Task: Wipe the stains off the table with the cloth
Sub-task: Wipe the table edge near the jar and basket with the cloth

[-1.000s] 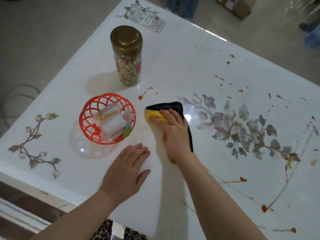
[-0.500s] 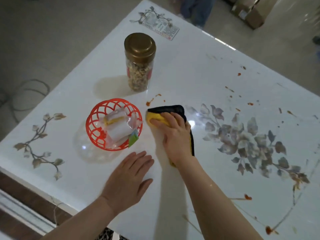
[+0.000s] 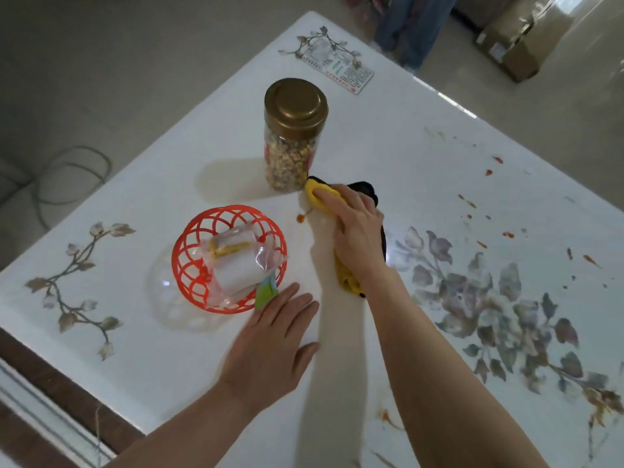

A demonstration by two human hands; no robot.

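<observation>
My right hand (image 3: 358, 231) presses a yellow and black cloth (image 3: 319, 192) flat on the white flower-printed table (image 3: 388, 136), its far corner almost touching the jar. A small red-brown stain (image 3: 300, 218) lies just left of the cloth, uncovered. More red-brown specks (image 3: 488, 172) dot the table's right side, and a smear (image 3: 385, 415) shows near the front beside my right forearm. My left hand (image 3: 273, 346) rests flat on the table, fingers spread, holding nothing, just in front of the basket.
A clear jar with a gold lid (image 3: 294, 133) stands right behind the cloth. A red plastic basket (image 3: 189, 261) holding wrapped packets sits left of my hands. A printed card (image 3: 341, 70) lies at the far corner. A person's legs (image 3: 410, 25) and cardboard boxes (image 3: 516, 38) stand beyond the table.
My right hand has pushed the cloth forward up to the jar, over part of the stain. The left hand stays flat. The view has shifted.
</observation>
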